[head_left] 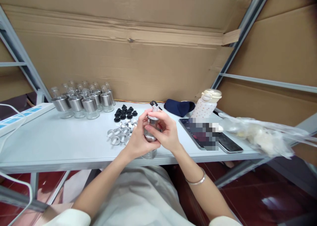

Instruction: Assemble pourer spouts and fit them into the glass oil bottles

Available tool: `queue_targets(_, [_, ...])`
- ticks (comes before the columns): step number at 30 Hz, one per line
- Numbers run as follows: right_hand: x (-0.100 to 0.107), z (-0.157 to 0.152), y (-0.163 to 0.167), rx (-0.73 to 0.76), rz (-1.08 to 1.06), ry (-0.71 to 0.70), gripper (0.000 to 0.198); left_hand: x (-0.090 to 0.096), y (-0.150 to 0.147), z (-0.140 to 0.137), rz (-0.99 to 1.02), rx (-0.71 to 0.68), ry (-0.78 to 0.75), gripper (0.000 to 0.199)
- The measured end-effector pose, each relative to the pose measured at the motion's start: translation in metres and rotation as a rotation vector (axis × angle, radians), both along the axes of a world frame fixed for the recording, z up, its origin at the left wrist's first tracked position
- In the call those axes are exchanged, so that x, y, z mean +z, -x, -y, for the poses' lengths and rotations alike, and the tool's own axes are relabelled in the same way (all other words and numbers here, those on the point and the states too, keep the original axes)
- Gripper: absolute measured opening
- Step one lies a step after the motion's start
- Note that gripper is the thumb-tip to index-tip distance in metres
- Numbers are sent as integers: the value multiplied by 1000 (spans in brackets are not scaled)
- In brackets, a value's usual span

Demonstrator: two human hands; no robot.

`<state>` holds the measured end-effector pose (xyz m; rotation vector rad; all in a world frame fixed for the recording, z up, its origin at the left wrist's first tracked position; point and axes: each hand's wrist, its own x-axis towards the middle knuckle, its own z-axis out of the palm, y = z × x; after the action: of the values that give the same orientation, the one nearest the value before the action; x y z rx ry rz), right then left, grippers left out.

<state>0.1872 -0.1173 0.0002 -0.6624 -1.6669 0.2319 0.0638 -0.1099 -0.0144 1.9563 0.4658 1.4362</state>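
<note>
A glass bottle with a metal sleeve [150, 138] stands upright near the table's front edge, between my hands. My left hand [138, 137] is wrapped round its left side, fingers closed on it. From the other side my right hand [167, 128] grips the bottle's upper part, thumb across the front. A black pour spout [155, 104] sticks out at the top, above my fingers; how it is seated is hidden. Just left of my hands lie several silver stoppers with stems [119, 133]. Behind them sit several black plastic caps [123, 113] in a cluster.
Several similar bottles [76, 103] stand at the back left beside a white power strip [27, 116]. Toward the right are a navy cap [178, 107], a dotted drink flask [204, 107], a tablet [189, 130], a phone [230, 142] and a plastic bag [264, 136]. Cardboard [138, 67] backs the table.
</note>
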Motion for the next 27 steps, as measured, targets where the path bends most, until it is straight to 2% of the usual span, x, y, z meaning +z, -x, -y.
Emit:
queue_targets(4, [0, 1, 1, -13, -7, -27, 20, 0, 0, -2, 22, 16, -101, 84])
queue_targets(8, [0, 2, 2, 33, -37, -33, 17, 0, -1, -3, 42, 23, -148, 80])
queue_targets(14, [0, 2, 3, 64, -75, 29, 14, -1, 0, -5, 61, 29, -145, 76])
queue_targets(18, [2, 2, 4, 95, -98, 24, 12, -2, 1, -6, 67, -2, -123, 75])
queue_targets(23, [5, 4, 3, 48, -67, 22, 11, -2, 0, -3, 44, -5, -142, 78])
queue_targets(27, [5, 9, -2, 74, -22, 42, 12, 0, 1, 0, -31, -41, -168, 82])
